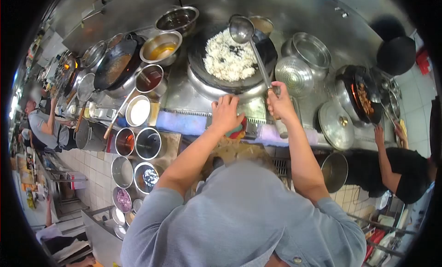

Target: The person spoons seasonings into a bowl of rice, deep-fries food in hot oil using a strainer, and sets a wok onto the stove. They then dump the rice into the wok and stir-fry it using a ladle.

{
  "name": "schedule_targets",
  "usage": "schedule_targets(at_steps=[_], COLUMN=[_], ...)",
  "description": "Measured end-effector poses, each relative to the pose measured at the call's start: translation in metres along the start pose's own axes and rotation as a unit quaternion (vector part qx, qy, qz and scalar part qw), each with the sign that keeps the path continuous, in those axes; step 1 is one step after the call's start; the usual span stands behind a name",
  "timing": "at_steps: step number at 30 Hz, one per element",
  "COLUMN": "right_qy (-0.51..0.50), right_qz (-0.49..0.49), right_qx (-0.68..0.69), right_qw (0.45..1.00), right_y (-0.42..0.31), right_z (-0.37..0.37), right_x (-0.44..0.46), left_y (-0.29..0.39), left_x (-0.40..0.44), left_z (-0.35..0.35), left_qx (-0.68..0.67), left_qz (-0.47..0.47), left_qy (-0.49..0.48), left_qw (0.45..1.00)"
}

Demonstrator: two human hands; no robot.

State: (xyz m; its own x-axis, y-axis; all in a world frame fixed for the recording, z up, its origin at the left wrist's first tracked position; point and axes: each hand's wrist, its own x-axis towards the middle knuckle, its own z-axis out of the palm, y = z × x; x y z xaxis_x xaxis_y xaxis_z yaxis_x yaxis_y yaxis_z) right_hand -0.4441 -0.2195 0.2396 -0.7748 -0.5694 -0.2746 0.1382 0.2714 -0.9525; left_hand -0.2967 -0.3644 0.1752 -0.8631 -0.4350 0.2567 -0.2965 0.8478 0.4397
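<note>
White rice (223,60) in wok (197,53), ladle (241,30) above.
Right hand (280,102): fingers closed round handle; left hand (226,113): fingers half-curled at cloth (239,130), hold unclear.

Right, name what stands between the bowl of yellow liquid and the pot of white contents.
A container of dark red liquid, as the head view shows.

Bright, fairly even light; glare on steel, curved fisheye edges, black corners, soft margins.
</note>
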Motion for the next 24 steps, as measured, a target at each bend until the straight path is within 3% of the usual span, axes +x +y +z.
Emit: schedule_targets(at_steps=[2, 5, 8, 13, 15, 18, 21, 24], right_qy=[-0.013, 0.004, 0.012, 0.026, 0.04, 0.049, 0.052, 0.033], right_qz=[-0.018, 0.014, 0.01, 0.002, 0.014, 0.012, 0.01, 0.029], right_qx=[0.047, 0.059, 0.001, 0.017, 0.007, -0.024, -0.015, -0.02], right_qw=[0.999, 0.998, 1.0, 1.0, 0.999, 0.998, 0.998, 0.999], right_y=[0.016, 0.017, 0.028, 0.039, 0.042, 0.043, 0.037, 0.024], right_z=[-0.015, -0.025, -0.031, -0.044, -0.05, -0.056, -0.058, -0.062], right_x=[-0.012, -0.031, -0.051, -0.083, -0.092, -0.104, -0.111, -0.11], left_y=[-0.002, -0.014, -0.025, -0.035, -0.028, -0.08, -0.14, -0.16], left_x=[-0.019, -0.037, -0.038, -0.028, -0.026, -0.031, -0.048, -0.065], left_z=[0.014, 0.04, 0.06, 0.052, 0.009, -0.013, -0.01, -0.005], left_qx=[0.083, 0.177, 0.203, 0.165, 0.129, 0.119, 0.177, 0.142], left_qz=[-0.034, -0.03, -0.031, -0.039, -0.073, -0.125, -0.192, -0.244], left_qy=[-0.147, -0.227, -0.232, -0.269, -0.216, -0.092, -0.112, -0.209], left_qw=[0.985, 0.957, 0.951, 0.948, 0.965, 0.981, 0.959, 0.936])
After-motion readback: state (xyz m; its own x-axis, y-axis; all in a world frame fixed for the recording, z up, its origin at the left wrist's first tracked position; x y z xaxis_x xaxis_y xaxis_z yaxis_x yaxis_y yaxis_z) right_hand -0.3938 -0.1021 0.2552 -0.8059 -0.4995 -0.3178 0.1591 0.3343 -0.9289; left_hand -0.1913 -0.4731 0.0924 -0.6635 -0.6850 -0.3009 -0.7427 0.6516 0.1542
